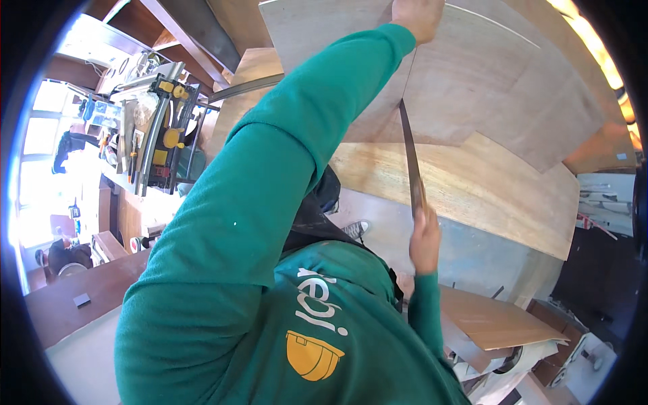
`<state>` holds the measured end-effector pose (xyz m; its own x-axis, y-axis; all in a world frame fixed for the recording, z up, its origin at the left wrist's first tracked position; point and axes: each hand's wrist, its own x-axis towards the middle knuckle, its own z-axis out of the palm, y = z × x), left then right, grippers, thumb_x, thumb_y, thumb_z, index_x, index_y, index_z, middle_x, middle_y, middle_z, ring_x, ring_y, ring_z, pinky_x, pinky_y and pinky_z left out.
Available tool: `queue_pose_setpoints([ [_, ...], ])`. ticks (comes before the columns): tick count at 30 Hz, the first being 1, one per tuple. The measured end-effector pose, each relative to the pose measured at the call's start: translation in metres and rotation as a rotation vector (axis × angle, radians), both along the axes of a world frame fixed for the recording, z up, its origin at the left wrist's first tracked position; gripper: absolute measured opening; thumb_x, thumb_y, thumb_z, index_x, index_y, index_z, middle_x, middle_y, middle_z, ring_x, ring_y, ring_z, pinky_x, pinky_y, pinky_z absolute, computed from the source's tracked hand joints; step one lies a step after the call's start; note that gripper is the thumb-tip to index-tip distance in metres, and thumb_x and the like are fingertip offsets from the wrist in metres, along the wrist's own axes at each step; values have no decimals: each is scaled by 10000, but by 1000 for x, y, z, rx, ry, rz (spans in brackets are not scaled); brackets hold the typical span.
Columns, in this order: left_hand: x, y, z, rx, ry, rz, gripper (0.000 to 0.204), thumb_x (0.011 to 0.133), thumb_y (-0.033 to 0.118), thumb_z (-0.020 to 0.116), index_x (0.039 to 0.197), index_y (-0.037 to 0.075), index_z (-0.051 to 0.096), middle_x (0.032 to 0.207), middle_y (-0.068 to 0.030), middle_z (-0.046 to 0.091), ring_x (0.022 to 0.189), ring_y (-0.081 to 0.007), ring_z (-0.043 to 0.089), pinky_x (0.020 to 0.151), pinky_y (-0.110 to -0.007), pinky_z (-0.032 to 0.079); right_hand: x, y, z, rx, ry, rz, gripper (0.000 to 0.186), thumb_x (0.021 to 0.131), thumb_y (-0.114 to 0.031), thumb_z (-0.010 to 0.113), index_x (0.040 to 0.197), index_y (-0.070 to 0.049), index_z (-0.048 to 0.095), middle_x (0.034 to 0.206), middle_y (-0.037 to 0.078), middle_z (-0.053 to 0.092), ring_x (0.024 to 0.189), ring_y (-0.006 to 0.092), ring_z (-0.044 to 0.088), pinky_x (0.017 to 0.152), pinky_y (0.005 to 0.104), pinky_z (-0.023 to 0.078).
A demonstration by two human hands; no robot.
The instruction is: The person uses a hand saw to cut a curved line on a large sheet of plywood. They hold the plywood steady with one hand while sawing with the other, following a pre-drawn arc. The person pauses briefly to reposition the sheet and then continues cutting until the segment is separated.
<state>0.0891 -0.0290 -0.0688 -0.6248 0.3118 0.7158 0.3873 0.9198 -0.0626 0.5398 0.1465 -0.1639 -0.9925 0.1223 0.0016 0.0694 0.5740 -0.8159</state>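
My right hand (pixel 424 237) is closed around the handle end of a handsaw (pixel 410 148). Its long dark blade slants up and away, and the tip meets a thin plywood sheet (pixel 472 88). From the blade's tip a thin dark line runs up the sheet toward my left hand (pixel 418 19). That hand rests at the sheet's far part, at the top edge of the view, where its fingers are cut off from sight. Beneath the sheet lies a paler wooden board (pixel 459 179), which sticks out on the near side.
At the left stands a bench (pixel 152 135) crowded with tools and yellow-knobbed clamps. A brown panel (pixel 499 317) leans at lower right beside boxes and scraps. My shoe (pixel 356 229) shows on the grey floor (pixel 486 250) below the boards.
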Motion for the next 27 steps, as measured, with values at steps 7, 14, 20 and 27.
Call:
queue_pose_setpoints([
  [7, 11, 6, 2, -28, 184, 98, 572, 896, 187, 573, 1434, 0, 522, 1371, -202, 583, 1306, -371, 526, 1128, -553, 360, 25, 0, 2, -36, -65, -15, 409, 1077, -270, 519, 1373, 9, 563, 1034, 320, 700, 1022, 435, 722, 827, 490, 548],
  [14, 1, -4, 11, 78, 119, -92, 521, 851, 158, 604, 1350, 12, 565, 1236, -189, 612, 1214, -352, 568, 1075, -531, 404, -125, -51, -20, -22, -10, -29, 408, 1078, -373, 498, 1207, 0, 605, 1003, 343, 676, 947, 558, 631, 765, 593, 497],
  [20, 15, -1, 15, -11, -56, -13, 506, 862, 163, 587, 1340, 0, 571, 1210, -200, 607, 1198, -366, 559, 1105, -556, 384, 56, 9, 27, -31, -179, -34, 417, 1073, -313, 521, 1351, -6, 565, 899, 291, 690, 845, 436, 719, 716, 485, 533],
  [27, -5, -2, -13, -8, 376, 68, 496, 882, 190, 571, 1340, -2, 577, 1287, -214, 596, 1264, -377, 532, 1118, -565, 370, -15, -15, -36, -20, -108, -49, 431, 1066, -317, 544, 1354, 3, 571, 1021, 342, 686, 955, 551, 653, 765, 558, 528],
])
